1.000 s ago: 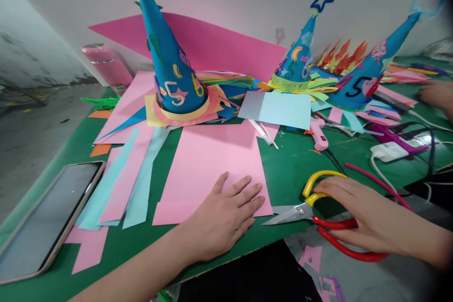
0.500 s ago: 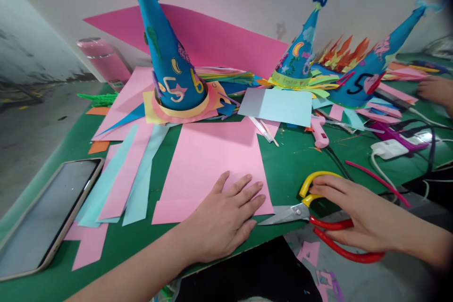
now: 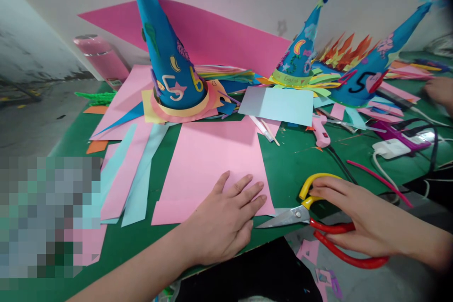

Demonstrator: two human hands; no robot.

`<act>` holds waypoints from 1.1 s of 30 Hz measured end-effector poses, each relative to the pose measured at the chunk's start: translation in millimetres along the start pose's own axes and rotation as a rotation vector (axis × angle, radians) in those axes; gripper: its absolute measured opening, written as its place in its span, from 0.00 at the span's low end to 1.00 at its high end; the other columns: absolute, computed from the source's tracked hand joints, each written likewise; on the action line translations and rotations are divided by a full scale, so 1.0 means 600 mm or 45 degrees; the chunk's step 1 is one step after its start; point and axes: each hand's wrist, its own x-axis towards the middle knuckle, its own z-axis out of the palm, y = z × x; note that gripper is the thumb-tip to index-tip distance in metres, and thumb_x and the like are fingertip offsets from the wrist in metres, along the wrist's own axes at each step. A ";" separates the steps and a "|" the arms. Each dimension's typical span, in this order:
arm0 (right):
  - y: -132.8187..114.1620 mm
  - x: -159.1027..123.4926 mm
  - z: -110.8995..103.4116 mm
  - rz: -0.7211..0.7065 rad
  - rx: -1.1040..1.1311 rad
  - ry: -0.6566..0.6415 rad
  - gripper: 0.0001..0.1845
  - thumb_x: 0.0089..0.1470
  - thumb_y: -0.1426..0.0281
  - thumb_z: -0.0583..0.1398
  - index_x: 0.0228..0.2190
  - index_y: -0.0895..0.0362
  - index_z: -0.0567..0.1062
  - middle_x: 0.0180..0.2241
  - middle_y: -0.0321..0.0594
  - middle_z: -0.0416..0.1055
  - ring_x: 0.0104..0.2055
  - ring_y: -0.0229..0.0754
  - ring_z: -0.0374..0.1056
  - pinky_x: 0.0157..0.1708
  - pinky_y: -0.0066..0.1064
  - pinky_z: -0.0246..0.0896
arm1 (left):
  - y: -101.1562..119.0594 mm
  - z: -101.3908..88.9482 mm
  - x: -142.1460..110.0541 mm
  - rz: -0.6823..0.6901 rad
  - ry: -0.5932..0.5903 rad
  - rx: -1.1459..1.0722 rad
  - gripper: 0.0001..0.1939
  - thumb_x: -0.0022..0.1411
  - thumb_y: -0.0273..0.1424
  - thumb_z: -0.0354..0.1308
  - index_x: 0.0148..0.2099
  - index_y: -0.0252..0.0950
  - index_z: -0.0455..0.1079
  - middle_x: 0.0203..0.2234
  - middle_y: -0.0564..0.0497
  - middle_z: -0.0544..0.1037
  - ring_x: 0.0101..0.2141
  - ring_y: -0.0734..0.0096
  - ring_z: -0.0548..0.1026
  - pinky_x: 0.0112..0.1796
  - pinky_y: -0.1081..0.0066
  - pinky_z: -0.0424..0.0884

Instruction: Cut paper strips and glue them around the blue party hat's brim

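My left hand [image 3: 231, 212] lies flat with fingers spread on a pink sheet of paper [image 3: 215, 155], which has a fold or crease line near its front edge. My right hand [image 3: 357, 214] grips scissors [image 3: 296, 215] with one yellow and one red handle. Their blades are parted at the sheet's front right corner. One blade runs along the near edge close to my left thumb; the other's tip is hidden at the paper. Pink and light blue paper strips [image 3: 136, 184] lie to the left of the sheet.
Blue decorated cone hats [image 3: 175, 68] stand behind the sheet. A light blue card [image 3: 278, 105], pink glue gun [image 3: 320, 131] and purple power strip [image 3: 403, 139] lie right. A pink bottle [image 3: 102, 59] stands back left. Another person's hand [image 3: 439, 92] shows at far right. A pixelated patch covers the front left.
The scissors have slid slightly left along the sheet's near edge, blades still apart. My left hand stays on the paper. The camera view has shifted a little.
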 end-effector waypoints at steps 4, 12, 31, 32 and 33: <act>-0.007 0.002 0.004 0.004 -0.006 0.021 0.30 0.45 0.64 0.62 0.50 0.56 0.63 0.50 0.50 0.65 0.51 0.50 0.65 0.47 0.40 0.66 | -0.002 -0.003 0.000 0.013 -0.003 -0.012 0.26 0.65 0.32 0.42 0.64 0.40 0.51 0.64 0.50 0.51 0.63 0.58 0.46 0.59 0.49 0.35; -0.016 0.008 0.007 0.031 0.062 0.045 0.27 0.46 0.64 0.62 0.49 0.56 0.65 0.50 0.50 0.66 0.51 0.51 0.65 0.46 0.41 0.66 | 0.000 -0.005 0.000 0.026 -0.022 -0.086 0.27 0.64 0.32 0.43 0.65 0.39 0.50 0.64 0.49 0.50 0.63 0.57 0.46 0.59 0.48 0.34; -0.034 0.038 0.002 -0.006 0.124 0.091 0.27 0.45 0.66 0.62 0.48 0.56 0.67 0.48 0.49 0.68 0.50 0.51 0.65 0.47 0.41 0.64 | 0.012 0.005 0.018 -0.072 0.014 -0.098 0.28 0.65 0.36 0.41 0.65 0.36 0.47 0.64 0.47 0.48 0.63 0.56 0.43 0.58 0.45 0.34; -0.028 0.035 0.002 -0.001 0.111 0.096 0.27 0.45 0.66 0.62 0.49 0.57 0.67 0.48 0.49 0.68 0.51 0.51 0.65 0.48 0.41 0.64 | 0.015 0.006 0.024 -0.100 0.026 -0.103 0.28 0.66 0.37 0.40 0.65 0.36 0.48 0.64 0.47 0.48 0.63 0.55 0.43 0.58 0.44 0.35; -0.023 0.032 0.002 0.007 0.103 0.097 0.28 0.45 0.66 0.62 0.49 0.57 0.66 0.49 0.49 0.68 0.51 0.51 0.65 0.48 0.42 0.64 | 0.018 0.006 0.030 -0.130 0.036 -0.110 0.27 0.66 0.38 0.39 0.65 0.36 0.48 0.64 0.46 0.48 0.63 0.55 0.43 0.57 0.43 0.35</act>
